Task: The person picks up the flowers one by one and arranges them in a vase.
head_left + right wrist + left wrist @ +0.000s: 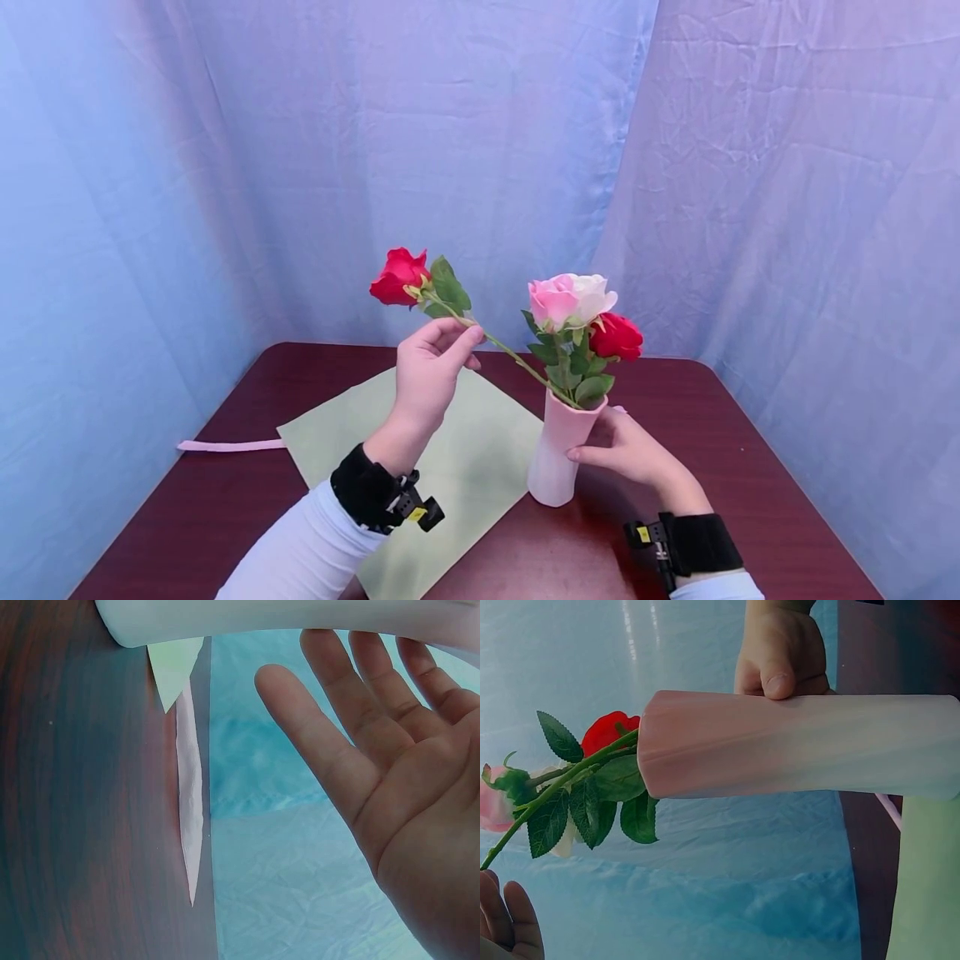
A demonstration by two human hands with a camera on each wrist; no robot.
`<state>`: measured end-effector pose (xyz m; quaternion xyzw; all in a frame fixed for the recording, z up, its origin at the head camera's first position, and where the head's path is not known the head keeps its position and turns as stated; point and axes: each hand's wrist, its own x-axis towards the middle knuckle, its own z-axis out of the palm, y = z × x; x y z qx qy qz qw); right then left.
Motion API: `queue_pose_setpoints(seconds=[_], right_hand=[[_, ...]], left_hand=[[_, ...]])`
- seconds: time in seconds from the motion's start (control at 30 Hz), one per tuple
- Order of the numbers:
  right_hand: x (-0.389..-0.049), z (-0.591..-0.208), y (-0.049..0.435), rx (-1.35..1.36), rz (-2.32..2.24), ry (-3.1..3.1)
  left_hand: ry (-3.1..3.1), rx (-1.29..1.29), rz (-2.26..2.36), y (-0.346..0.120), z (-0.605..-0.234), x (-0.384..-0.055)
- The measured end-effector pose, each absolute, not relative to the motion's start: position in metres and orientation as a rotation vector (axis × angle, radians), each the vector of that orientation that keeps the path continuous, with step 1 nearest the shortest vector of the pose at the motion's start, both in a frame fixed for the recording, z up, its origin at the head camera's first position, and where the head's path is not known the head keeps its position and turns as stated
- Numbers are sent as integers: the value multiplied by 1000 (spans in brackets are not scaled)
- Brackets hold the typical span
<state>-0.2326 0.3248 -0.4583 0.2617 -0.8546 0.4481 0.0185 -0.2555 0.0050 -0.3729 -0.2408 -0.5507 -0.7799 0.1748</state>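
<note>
A pink-to-white vase (564, 450) stands on the table, leaning slightly to the right at its top. My right hand (637, 450) holds it from the right, thumb on the near side; in the right wrist view three fingertips (322, 645) meet the vase and the little finger stands apart. My left hand (431, 371) pinches the stem of a red rose (400, 277), which slants from upper left with its lower end in the vase mouth. A pink rose (553, 300), a white rose (594, 295) and another red rose (617, 337) are in the vase.
A pale green sheet (465, 492) lies on the dark red table (750, 500), left of the vase. From under its left corner sticks out a pink strip (232, 446). Blue curtains (450, 167) hang behind the table and at both sides.
</note>
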Motion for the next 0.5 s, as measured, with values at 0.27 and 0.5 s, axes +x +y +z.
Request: queue_pose_setpoints(seconds=[0.27,0.5], right_hand=[[-232,-458,324,816,1386,-2649],[-232,-458,324,801,1406,-2658]], left_hand=[[-1607,-710,-2151,9,-372,-256],[-1655,-721,-2069,6,-371,-257]])
